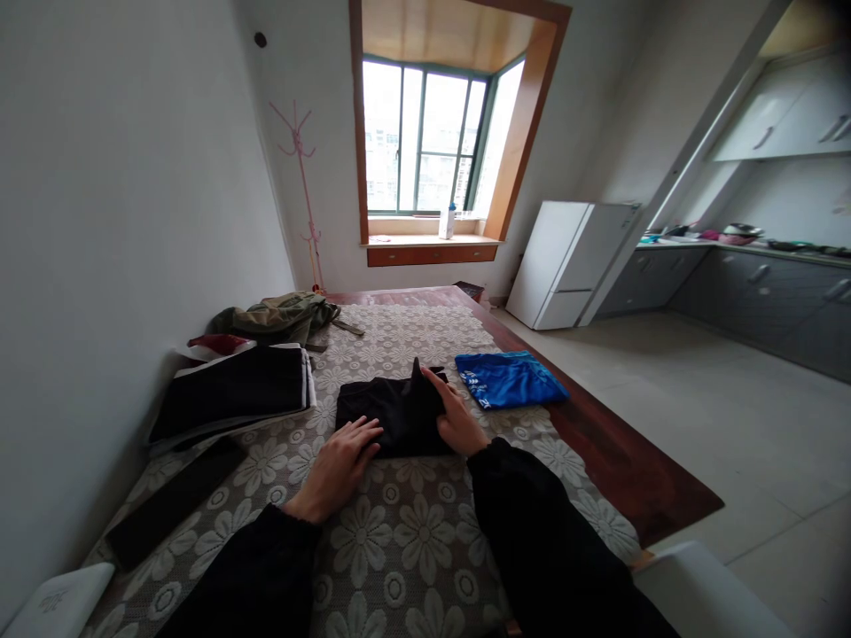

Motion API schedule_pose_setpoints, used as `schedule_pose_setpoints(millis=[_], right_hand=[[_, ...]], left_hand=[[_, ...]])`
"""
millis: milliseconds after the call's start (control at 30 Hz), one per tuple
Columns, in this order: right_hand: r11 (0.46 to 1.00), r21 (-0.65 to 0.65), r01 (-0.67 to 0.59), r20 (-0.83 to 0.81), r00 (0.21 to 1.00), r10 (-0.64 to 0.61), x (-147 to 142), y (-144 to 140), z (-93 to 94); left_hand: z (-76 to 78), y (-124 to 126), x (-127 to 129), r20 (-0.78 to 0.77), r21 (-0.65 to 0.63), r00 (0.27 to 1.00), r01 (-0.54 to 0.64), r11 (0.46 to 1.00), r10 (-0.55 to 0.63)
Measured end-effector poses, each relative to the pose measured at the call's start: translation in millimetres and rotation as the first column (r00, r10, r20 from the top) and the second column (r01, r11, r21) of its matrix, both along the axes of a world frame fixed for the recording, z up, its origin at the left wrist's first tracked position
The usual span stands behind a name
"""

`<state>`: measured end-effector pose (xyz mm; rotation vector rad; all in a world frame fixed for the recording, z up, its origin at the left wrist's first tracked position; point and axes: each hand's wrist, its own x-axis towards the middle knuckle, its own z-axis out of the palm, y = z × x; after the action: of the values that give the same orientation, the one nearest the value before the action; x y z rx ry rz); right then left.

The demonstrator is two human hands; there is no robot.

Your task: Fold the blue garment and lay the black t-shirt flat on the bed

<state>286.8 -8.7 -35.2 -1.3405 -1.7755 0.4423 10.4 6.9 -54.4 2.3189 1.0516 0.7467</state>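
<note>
A folded black garment (pixel 392 409) lies on the flower-patterned lace tablecloth (pixel 425 545) in front of me. My left hand (pixel 336 465) rests on its near left part, fingers stretched out and flat. At the garment's right side, my right hand (pixel 458 421) is closed on the cloth, with a peak of fabric standing up beside the index finger. The thumb of that hand is hidden. To the right of the garment lies a folded blue garment (pixel 511 379) with white print, apart from both hands.
On the left are a stack of folded black cloth with white edges (pixel 236 390), a dark flat oblong object (pixel 176 503), a greenish-brown bag (pixel 279 317) and a white box (pixel 63 602). A pale chair (pixel 705 594) stands at the table's right edge (pixel 638 483).
</note>
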Motion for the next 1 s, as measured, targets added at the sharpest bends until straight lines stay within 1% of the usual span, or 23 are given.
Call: schedule_pose_setpoints(millis=[67,100,200,267,333,400,433,467,533,567,633,667,733,767,800,833,867,900,933,967,1000], right_hand=[[0.996,0.054,0.076,0.169,0.982,-0.084,2,2,-3.9],[0.991,0.069,0.112,0.219,0.968,-0.124,3,3,-5.1],[0.957,0.132,0.259,0.279,0.916,-0.287,5,4,-4.8],[0.931,0.142,0.336,0.301,0.882,-0.364,7,2,-2.5],[0.926,0.086,0.368,0.309,0.874,-0.375,7,1,-0.8],[0.938,0.020,0.347,0.268,0.902,-0.339,4,-1,-1.3],[0.953,0.014,0.303,0.218,0.929,-0.299,1,-2,-2.5],[0.972,0.027,0.233,0.150,0.961,-0.234,-2,-3,-4.3],[0.997,0.076,0.027,-0.001,1.000,-0.027,-12,-6,-8.7],[0.991,0.099,-0.088,-0.058,0.994,0.094,-18,-8,-10.6],[0.948,0.111,-0.299,-0.106,0.945,0.311,-30,-13,-13.0],[0.915,0.105,-0.389,-0.102,0.911,0.398,-36,-15,-13.3],[0.847,0.077,-0.527,-0.069,0.844,0.531,-45,-20,-12.6],[0.817,0.056,-0.573,-0.059,0.815,0.576,-48,-21,-12.0],[0.801,0.036,-0.598,-0.057,0.799,0.599,-50,-21,-11.4],[0.804,0.019,-0.595,-0.058,0.802,0.595,-49,-20,-10.9],[0.832,0.007,-0.555,-0.056,0.830,0.554,-47,-19,-10.6],[0.882,-0.004,-0.471,-0.040,0.881,0.471,-43,-16,-10.2],[0.939,-0.016,-0.344,-0.001,0.939,0.344,-37,-12,-9.8],[0.983,-0.026,-0.184,0.063,0.981,0.186,-29,-9,-9.1],[0.999,-0.032,-0.021,0.147,0.989,0.025,-20,-5,-8.3]], left_hand=[[-1.4,1,0,0.018,-0.005,1.000,0.003,1.000,-0.002],[-1.9,1,0,0.027,-0.009,1.000,0.006,1.000,-0.005],[-1.4,0,0,0.035,-0.021,0.999,0.011,1.000,-0.010],[1.2,-1,0,0.019,-0.023,1.000,0.014,1.000,-0.013],[5.4,-4,1,0.002,-0.027,1.000,0.014,1.000,-0.014],[10.4,-8,1,0.007,-0.047,1.000,0.014,0.999,-0.014],[12.9,-10,2,0.023,-0.071,1.000,0.020,0.997,-0.018],[15.1,-13,3,0.049,-0.101,0.998,0.031,0.994,-0.026],[18.6,-18,6,0.140,-0.171,0.989,0.065,0.983,-0.041],[19.5,-20,8,0.202,-0.205,0.979,0.086,0.975,-0.043],[19.9,-22,12,0.340,-0.274,0.940,0.105,0.956,-0.005],[19.4,-21,14,0.406,-0.314,0.913,0.096,0.945,0.042],[17.8,-19,18,0.496,-0.409,0.848,0.039,0.912,0.186],[17.0,-16,19,0.518,-0.456,0.810,-0.011,0.890,0.276],[16.3,-13,19,0.532,-0.501,0.764,-0.063,0.863,0.365],[15.8,-10,19,0.543,-0.544,0.712,-0.105,0.833,0.445],[15.6,-7,18,0.552,-0.585,0.657,-0.133,0.800,0.513],[15.7,-4,17,0.567,-0.622,0.593,-0.147,0.769,0.572],[16.0,-1,15,0.586,-0.650,0.522,-0.152,0.744,0.619],[16.6,1,13,0.606,-0.668,0.456,-0.153,0.728,0.652],[17.3,4,11,0.623,-0.675,0.398,-0.160,0.720,0.673]])
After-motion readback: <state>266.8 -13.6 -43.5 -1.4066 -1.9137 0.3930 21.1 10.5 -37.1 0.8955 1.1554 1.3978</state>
